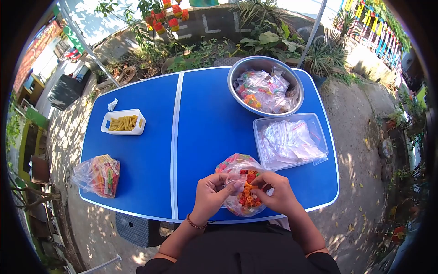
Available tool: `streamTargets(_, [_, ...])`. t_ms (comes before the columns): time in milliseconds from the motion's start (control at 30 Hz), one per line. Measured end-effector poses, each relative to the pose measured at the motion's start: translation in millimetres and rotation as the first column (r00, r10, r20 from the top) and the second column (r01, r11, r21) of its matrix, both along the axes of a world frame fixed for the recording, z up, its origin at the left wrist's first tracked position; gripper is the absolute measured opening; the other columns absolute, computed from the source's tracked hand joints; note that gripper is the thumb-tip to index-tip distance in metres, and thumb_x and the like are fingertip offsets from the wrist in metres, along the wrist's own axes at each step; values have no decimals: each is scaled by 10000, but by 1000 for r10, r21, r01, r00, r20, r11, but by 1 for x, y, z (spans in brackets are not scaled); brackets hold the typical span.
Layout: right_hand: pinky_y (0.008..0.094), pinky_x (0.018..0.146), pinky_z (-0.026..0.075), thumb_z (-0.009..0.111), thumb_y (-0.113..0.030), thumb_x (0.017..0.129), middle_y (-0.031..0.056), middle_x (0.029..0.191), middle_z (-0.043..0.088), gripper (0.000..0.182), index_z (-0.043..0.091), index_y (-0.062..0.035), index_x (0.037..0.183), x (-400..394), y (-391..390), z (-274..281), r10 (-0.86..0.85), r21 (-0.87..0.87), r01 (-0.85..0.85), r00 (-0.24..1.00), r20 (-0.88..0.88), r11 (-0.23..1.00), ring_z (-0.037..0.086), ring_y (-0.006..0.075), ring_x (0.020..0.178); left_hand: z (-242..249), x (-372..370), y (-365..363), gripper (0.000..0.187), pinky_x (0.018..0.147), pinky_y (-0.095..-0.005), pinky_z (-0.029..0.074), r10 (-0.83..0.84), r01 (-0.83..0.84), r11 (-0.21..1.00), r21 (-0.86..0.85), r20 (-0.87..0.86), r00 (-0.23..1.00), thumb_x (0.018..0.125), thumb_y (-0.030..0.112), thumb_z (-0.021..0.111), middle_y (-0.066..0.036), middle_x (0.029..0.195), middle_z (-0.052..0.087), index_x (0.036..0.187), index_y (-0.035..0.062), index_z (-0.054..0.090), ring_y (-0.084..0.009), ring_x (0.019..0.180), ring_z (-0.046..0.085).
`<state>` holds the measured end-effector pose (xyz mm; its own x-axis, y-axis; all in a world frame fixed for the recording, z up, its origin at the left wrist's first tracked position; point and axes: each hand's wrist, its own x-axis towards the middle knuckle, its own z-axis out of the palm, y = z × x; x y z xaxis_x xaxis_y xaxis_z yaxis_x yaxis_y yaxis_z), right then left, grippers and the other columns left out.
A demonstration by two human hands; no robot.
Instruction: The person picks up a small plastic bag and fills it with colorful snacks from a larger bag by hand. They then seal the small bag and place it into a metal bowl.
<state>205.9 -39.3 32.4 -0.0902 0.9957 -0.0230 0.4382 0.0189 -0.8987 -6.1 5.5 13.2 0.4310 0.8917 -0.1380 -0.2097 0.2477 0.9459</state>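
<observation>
And here we are at the near edge of a blue table with a white rim, both hands at work right of the pale seam. Our left hand, a beaded bracelet at its wrist, is closed in a pinch, thumb against fingers, on a small clear plastic bag. Our right hand is just beside it, fingers curled, thumb and fingertips close together at the orange and red ring-like pieces; whether they have hold of one, we cannot tell. Those pieces lie in the open top of a big clear bag of colourful pieces, directly beneath our hands.

Over to the right, just beyond that big bag, we have a clear rectangular plastic tub heaped with flat clear bags, a few hanging over its near right edge. Beyond it, at the far edge, there's a round silver metal bowl holding filled clear packets, orange and green showing through.

Across on the left side, a white plastic basket holds yellow stick-shaped pieces, with a crumpled white scrap just beyond it. Nearer us on that side sits a clear bag of red and green pieces, well apart from our hands.
</observation>
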Motion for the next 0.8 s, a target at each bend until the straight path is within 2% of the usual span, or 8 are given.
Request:
streamTargets(67, [261, 772, 530, 661, 67, 855, 95, 953, 672, 134, 689, 25, 979, 5, -1, -8, -34, -44, 27, 986, -162, 999, 653, 121, 866, 1, 1, 0, 300, 780, -273, 598, -4, 4, 1000, -3, 6, 1000, 897, 156, 739, -122, 959, 732, 1098, -59, 682, -134, 861, 708])
streamTargets(167, [261, 792, 528, 629, 81, 890, 99, 997, 671, 136, 682, 46, 1010, -1, 1, -8, -135, 42, 178, 865, -484, 983, 640, 116, 892, 4, 2, 1, 263, 785, -295, 605, -51, 50, 999, -5, -38, 998, 877, 78, 742, -162, 1007, 729, 1095, -53, 675, -168, 899, 718])
streamTargets(267, [246, 805, 520, 631, 80, 896, 105, 1000, 667, 145, 677, 58, 1032, 0, 2, 0, -141, 129, 250, 825, -547, 960, 637, 120, 910, 8, 4, -1, 314, 777, -275, 600, -67, 69, 997, 43, -50, 997, 863, 114, 768, -143, 984, 734, 1105, -66, 680, -146, 886, 714])
streamTargets(367, [250, 794, 528, 632, 68, 905, 104, 982, 674, 133, 658, 62, 1035, 0, 2, 6, -114, 157, 236, 829, -548, 959, 641, 115, 884, 9, 3, -1, 307, 780, -272, 598, -98, 99, 995, 24, -61, 993, 855, 91, 771, -140, 989, 736, 1100, -69, 682, -144, 886, 715])
streamTargets(467, [236, 808, 528, 654, 71, 891, 93, 974, 676, 131, 656, 58, 1021, -2, 0, 6, -217, 63, 335, 731, -647, 940, 653, 115, 901, 8, 4, -2, 304, 775, -261, 595, -107, 110, 994, 29, -82, 991, 855, 96, 772, -135, 983, 738, 1097, -67, 685, -138, 875, 715])
streamTargets(567, [232, 809, 531, 668, 61, 887, 94, 952, 691, 128, 646, 55, 1014, -3, 0, 5, -198, 91, 333, 736, -648, 938, 658, 110, 871, 7, 5, -2, 317, 766, -248, 588, -123, 126, 992, 29, -87, 989, 855, 105, 774, -131, 974, 738, 1107, -66, 686, -127, 870, 710])
streamTargets(667, [237, 775, 531, 699, 44, 868, 97, 957, 695, 130, 665, 48, 993, -5, -2, 4, -166, 135, 276, 832, -529, 952, 653, 104, 864, 10, 4, -3, 310, 826, -280, 590, -171, 174, 984, 19, -120, 978, 849, 50, 763, -155, 1004, 731, 1114, -79, 668, -156, 923, 711])
streamTargets(800, [281, 781, 503, 735, 31, 817, 117, 949, 692, 107, 706, 12, 918, 0, 1, 9, -30, 209, 99, 951, -309, 973, 650, 143, 829, 13, 7, -4, 305, 809, -263, 582, -187, 194, 980, 40, -129, 974, 862, 77, 759, -133, 985, 731, 1117, -70, 679, -137, 894, 703])
